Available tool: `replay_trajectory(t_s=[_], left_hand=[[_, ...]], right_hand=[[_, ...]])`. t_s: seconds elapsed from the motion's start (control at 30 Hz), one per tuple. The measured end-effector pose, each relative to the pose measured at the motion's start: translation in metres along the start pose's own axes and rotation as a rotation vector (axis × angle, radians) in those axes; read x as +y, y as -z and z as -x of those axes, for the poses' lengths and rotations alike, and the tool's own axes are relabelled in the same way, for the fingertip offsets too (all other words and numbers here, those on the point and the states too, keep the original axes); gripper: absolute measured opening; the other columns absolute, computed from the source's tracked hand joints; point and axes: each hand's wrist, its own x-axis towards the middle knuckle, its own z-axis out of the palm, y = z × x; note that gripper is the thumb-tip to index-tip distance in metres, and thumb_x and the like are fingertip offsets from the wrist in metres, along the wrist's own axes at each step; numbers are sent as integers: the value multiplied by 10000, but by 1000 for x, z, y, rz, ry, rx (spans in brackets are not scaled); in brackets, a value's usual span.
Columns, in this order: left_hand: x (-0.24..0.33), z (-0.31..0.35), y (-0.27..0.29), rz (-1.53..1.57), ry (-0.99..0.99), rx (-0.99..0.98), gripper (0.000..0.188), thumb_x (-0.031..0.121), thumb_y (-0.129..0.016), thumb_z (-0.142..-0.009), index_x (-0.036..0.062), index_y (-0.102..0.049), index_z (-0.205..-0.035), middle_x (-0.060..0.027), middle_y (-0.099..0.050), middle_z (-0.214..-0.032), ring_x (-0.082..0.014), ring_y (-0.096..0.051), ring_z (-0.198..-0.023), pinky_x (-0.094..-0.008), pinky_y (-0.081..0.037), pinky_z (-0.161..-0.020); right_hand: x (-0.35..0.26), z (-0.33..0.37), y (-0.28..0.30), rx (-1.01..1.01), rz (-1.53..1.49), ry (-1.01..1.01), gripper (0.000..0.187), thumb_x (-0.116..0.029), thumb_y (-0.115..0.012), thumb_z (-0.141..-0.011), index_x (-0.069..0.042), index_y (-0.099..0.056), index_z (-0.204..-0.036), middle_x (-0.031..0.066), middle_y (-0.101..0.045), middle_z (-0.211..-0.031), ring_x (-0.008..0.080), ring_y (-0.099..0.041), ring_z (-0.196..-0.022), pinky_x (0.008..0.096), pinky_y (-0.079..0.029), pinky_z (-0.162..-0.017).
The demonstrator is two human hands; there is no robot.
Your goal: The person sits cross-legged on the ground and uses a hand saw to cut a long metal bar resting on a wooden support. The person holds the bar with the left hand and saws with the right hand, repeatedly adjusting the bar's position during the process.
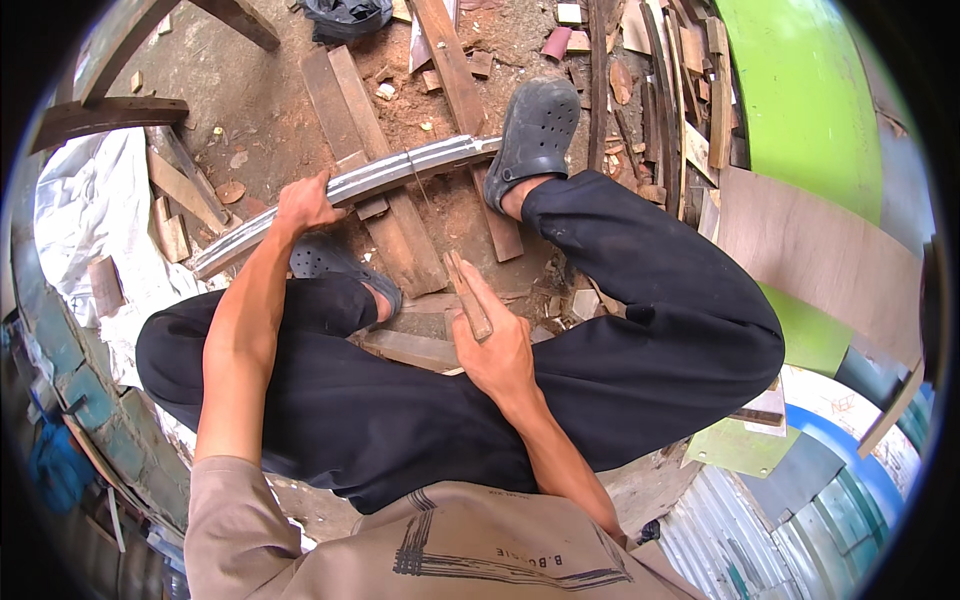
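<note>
A long wooden bar (368, 176) with grey and white stripes lies across other planks in front of me. My left hand (305, 203) is closed around its left part, pressing down on it. A grey clog (540, 130) on my right foot touches the bar's right end. In my right hand (497, 352), between my legs, is a handsaw with a wooden handle (470, 300). Its thin blade is seen edge-on, reaching forward to the bar's middle, where a dark line crosses the stripes. How deep the blade sits there I cannot tell.
Brown planks (408, 235) lie under the bar on the dirt floor. Wood offcuts (655, 110) are heaped at the right, beside a green panel (800, 90). White cloth (95, 215) lies at the left. A black plastic bag (345, 15) sits at the far side.
</note>
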Motion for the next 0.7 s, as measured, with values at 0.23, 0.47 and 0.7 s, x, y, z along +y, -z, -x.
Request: replay_trajectory(t_s=[0.23, 0.47, 0.7], left_hand=[[-2, 6, -3, 29, -38, 45, 624, 406, -805, -674, 6, -637, -1123, -268, -738, -944, -444, -713, -962, -509, -556, -883], [3, 1, 4, 25, -7, 15, 595, 387, -791, -674, -1, -647, -1102, -277, -727, -972, -445, -701, -980, -514, -547, -881], [2, 1, 0, 31, -19, 14, 635, 419, -786, -687, 14, -648, -1156, -266, -738, -985, -429, -713, -991, -505, -554, -894]], right_hand=[[9, 1, 10, 49, -34, 99, 619, -7, -579, -868, -48, -528, -1484, 279, -695, -1218, 417, -700, -1091, 382, -550, -937], [-3, 13, 13, 1, -32, 7, 635, 20, -581, -840, -17, -534, -1473, 286, -675, -1256, 424, -710, -1060, 374, -551, -891], [11, -22, 1, -10, -50, -31, 660, 72, -580, -810, 0, -537, -1465, 251, -647, -1350, 373, -639, -1243, 371, -517, -1012]])
